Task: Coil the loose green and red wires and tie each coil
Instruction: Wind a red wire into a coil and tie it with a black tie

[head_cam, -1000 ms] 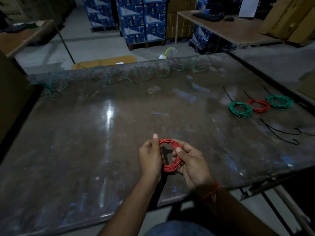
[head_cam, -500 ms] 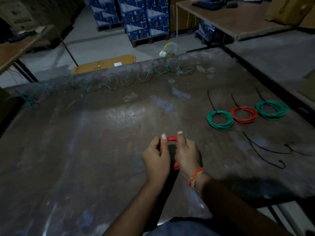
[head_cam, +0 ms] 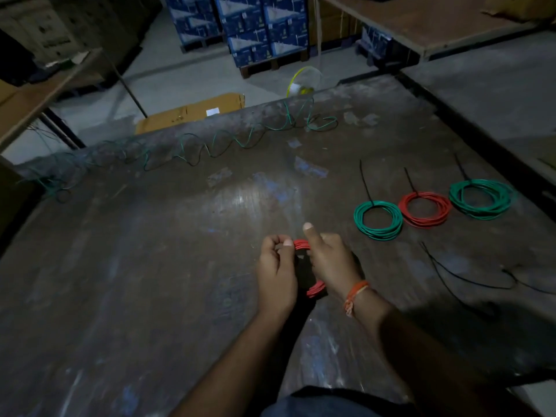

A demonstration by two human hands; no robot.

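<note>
A red wire coil [head_cam: 301, 245] is held over the middle of the table between both hands. My left hand [head_cam: 276, 269] pinches its top with curled fingers. My right hand [head_cam: 329, 260] grips its right side, thumb pointing up; most of the coil is hidden behind the hands, and a lower part shows below my right wrist. Three tied coils lie to the right: a green coil [head_cam: 378, 220], a red coil [head_cam: 424, 209] and a larger green coil [head_cam: 481, 199], each with a black tie sticking up. A loose green wire [head_cam: 210, 145] zigzags along the far table edge.
Loose black ties [head_cam: 460, 278] lie on the dark worn table [head_cam: 150, 266] right of my hands. Beyond the far edge are a flat cardboard box [head_cam: 192, 112], a yellow spool [head_cam: 302, 82] and stacked blue cartons [head_cam: 258, 28]. Wooden benches stand left and right.
My hands moved from facing each other around the open coil to closing over it, backs up. The left fingers curled into a pinch. The view tilted down and nearer to the table.
</note>
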